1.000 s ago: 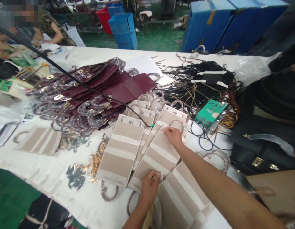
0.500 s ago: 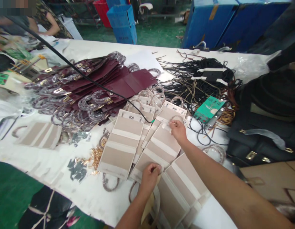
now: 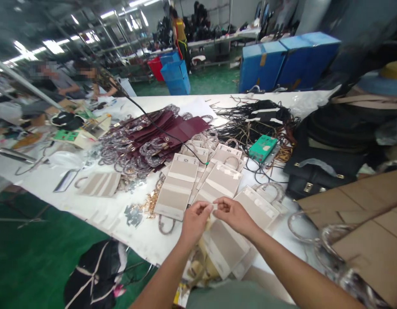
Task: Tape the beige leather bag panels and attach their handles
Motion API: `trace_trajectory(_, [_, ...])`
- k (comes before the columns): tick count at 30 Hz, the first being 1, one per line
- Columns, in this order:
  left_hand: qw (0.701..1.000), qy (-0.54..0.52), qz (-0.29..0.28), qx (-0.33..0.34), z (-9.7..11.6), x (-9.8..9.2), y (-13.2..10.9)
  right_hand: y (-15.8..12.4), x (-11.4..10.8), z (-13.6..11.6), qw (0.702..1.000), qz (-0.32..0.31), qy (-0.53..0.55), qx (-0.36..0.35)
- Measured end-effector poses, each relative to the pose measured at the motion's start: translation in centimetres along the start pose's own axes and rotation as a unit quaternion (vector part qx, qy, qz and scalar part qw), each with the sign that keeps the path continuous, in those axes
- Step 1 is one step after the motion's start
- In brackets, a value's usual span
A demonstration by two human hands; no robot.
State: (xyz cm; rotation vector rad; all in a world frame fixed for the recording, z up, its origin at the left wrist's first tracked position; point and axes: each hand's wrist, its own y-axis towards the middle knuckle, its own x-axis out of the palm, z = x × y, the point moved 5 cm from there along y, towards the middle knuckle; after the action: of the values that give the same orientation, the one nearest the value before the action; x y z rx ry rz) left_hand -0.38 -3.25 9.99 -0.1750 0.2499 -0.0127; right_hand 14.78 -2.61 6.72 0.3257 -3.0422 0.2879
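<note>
My left hand [image 3: 196,218] and my right hand [image 3: 233,213] meet over a spread of beige bag panels. Their fingertips pinch a small pale piece [image 3: 214,207] between them; I cannot make out what it is. Just below lies a beige panel with white bands [image 3: 224,242], partly covered by my hands and forearms. Beyond my fingers rests another beige panel [image 3: 220,181] with small pale patches along its top edge. To the left lies a long beige panel [image 3: 177,186] with metal fittings at its top and a wrapped handle [image 3: 166,226] at its lower end.
Maroon bag pieces [image 3: 182,130] with wrapped handles are heaped behind. Black cords [image 3: 266,112] and a green box [image 3: 263,148] lie at the back right, with a black bag [image 3: 317,176] beside them. Gold hardware [image 3: 151,202] and grey metal plates [image 3: 133,214] lie at left. A dark cable [image 3: 153,124] hangs across.
My right hand has left the top edge of a panel and come down beside my left hand. The view has tilted up, showing more of the room and other people.
</note>
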Motion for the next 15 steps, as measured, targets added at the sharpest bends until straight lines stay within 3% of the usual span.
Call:
trace_trajectory(3, [0.991,0.082,0.033,0.098,5.2,-1.7,-3.4,-3.0,2.2,-3.3,0.998,0.014,-0.023,-0.058])
trace_trajectory(7, [0.957,0.158,0.090,0.227,11.1,-3.4,-8.7,-6.9,4.7,-6.5,0.992,0.005,0.016,-0.124])
trace_trajectory(15, [0.937,0.147,0.129,0.288,16.5,-5.2,-15.8,-11.7,6.7,-13.5,0.980,-0.046,0.094,-0.170])
